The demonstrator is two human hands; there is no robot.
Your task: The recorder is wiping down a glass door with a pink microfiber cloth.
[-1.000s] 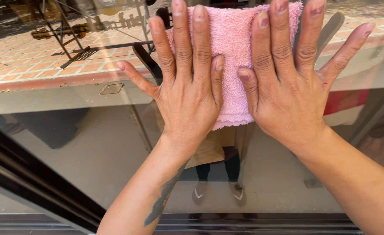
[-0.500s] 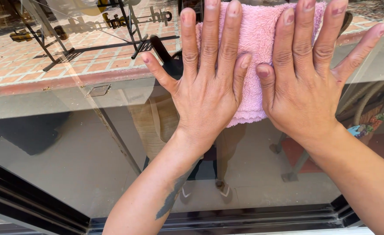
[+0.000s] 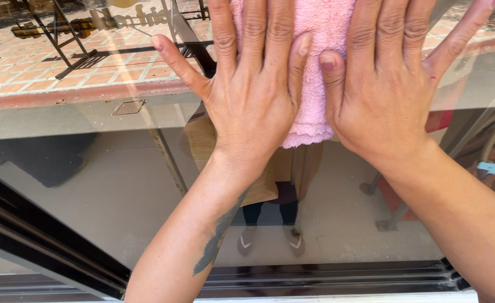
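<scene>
At the lower left corner of the glass pane [image 3: 90, 185] runs a dark window frame [image 3: 40, 235], and it continues along the bottom edge. Through the upper left part of the pane a brick pavement [image 3: 23, 62] with a black metal stand [image 3: 73, 53] is visible.

The left forearm rises from the bottom edge, a little left of the middle, with a grey-blue mark on its inner side. The left hand [image 3: 253, 95] lies flat and open on the glass, fingers stretched upward and close together, the thumb spread out to the left. Its fingers on the right side press on the pink cloth [image 3: 315, 67].

The cloth is between and under both hands, near the top edge of the pane. It is soft and fluffy like terry towel, folded, and its lower edge hangs just below the two little fingers.

The right hand [image 3: 382, 95] is also open and flat, its fingers lying on the cloth, the thumb spread toward the upper right corner. The right forearm goes down to the lower right corner.
</scene>
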